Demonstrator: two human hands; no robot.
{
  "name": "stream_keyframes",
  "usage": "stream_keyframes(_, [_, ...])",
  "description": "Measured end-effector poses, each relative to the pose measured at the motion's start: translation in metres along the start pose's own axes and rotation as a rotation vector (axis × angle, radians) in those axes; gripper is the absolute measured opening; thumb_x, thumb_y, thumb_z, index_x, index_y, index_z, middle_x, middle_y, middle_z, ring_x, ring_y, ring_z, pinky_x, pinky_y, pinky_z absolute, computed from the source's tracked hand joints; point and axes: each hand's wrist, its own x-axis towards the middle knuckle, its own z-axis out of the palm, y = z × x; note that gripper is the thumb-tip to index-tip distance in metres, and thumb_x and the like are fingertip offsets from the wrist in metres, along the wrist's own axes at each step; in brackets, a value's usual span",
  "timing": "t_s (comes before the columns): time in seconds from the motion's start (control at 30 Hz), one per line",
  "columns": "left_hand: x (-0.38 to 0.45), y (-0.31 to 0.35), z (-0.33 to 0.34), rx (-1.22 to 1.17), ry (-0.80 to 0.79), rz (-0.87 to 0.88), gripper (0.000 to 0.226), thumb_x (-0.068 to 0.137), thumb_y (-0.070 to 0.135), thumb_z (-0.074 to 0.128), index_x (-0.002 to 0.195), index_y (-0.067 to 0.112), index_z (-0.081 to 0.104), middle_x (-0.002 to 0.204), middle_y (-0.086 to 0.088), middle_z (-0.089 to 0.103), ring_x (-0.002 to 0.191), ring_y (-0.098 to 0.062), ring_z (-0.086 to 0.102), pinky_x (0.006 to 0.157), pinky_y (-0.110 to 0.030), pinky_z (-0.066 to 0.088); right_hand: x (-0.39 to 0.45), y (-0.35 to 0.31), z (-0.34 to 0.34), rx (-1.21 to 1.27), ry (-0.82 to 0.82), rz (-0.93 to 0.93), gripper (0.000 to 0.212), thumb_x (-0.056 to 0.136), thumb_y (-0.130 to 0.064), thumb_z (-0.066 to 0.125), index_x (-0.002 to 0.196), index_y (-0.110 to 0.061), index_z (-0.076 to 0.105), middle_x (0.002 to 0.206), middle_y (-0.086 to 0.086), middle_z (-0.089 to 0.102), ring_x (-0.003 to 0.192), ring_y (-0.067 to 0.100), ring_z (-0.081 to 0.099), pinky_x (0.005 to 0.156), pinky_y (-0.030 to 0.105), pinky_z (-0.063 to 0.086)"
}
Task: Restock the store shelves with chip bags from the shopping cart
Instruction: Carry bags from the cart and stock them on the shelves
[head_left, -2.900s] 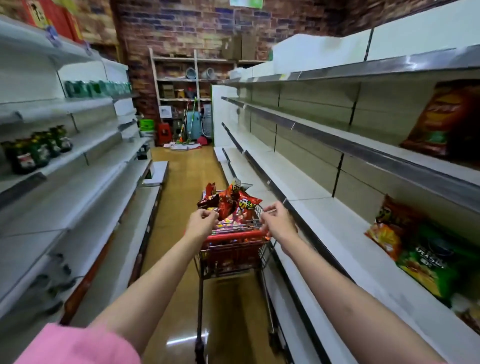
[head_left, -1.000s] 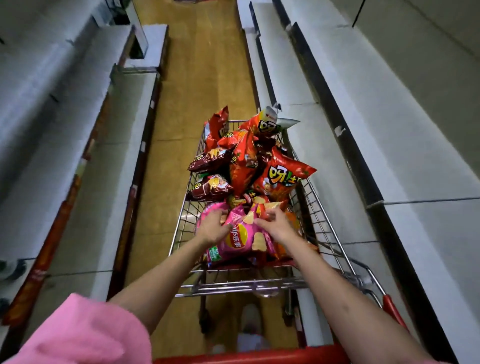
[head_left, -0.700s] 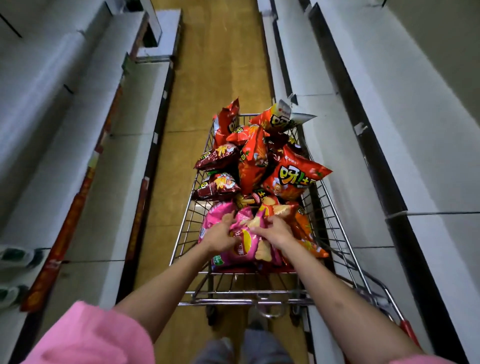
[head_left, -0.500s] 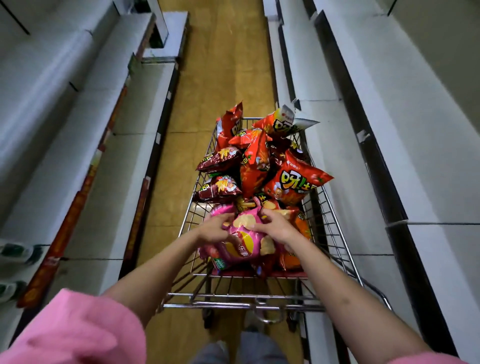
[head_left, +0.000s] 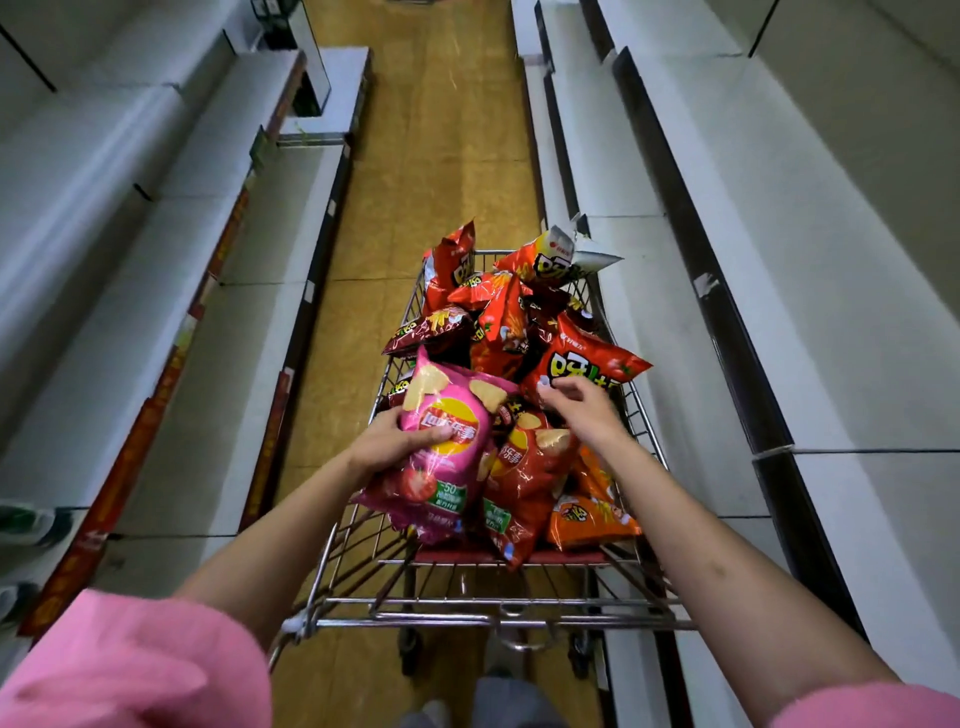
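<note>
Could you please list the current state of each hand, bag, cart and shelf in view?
Left hand: grips the pink bag.
Pink bag: lifted, tilted over the cart.
Right hand: over the red bags, fingers curled, holding nothing clear.
Red bags: piled in the cart.
Cart: standing in the aisle, loaded.
Right shelves: bare here.

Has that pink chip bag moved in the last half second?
Yes. The pink chip bag, gripped by the left hand, has lifted up and leftward off the pile, toward the cart's left side.
</note>
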Motion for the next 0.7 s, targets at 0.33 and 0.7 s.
stream_keyframes(0.33, [0.002,-0.020,0.002,-0.220,0.087,-0.083,0.087,0.058,0.038,0.080,0.131,0.008,0.042,0.111,-0.015,0.068,0.094,-0.032,0.069,0.081,-0.042,0.057,0.010,0.052,0.008,-0.129,0.088,0.285,0.074,0.082,-0.038,0.072,0.140,-0.011,0.037,0.143,0.016,0.041,0.133,0.035,0.037,0.109,0.047,0.035])
stream_keyframes(0.7, [-0.009,-0.025,-0.005,-0.241,0.021,-0.103,0.082,0.061,0.037,0.079,0.130,0.009,0.045,0.109,-0.014,0.069,0.089,-0.027,0.070,0.078,-0.038,0.058,0.003,0.058,0.028,0.027,0.170,0.377,0.037,0.097,-0.029,0.051,0.126,-0.006,0.053,0.127,0.017,0.057,0.117,0.035,0.054,0.097,0.047,0.047])
